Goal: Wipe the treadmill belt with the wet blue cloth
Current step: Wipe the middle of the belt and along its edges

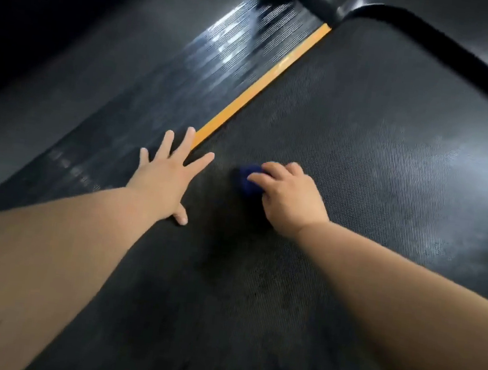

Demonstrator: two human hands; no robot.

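Two hands are showing: one left hand (166,176) at centre left of the frame, one right hand (288,196) just right of centre. One cloth (246,176) is peeking out between them. One belt (363,137) is filling the middle and right. One orange strip (260,86) and one ribbed rail (189,66) are running toward the top centre. One black bar (435,42) is curving across the upper right.

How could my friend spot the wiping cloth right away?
Find the wide black treadmill belt beside the orange strip. On it, the right hand curls its fingers over a small bunched blue cloth, the only blue thing among black and grey.
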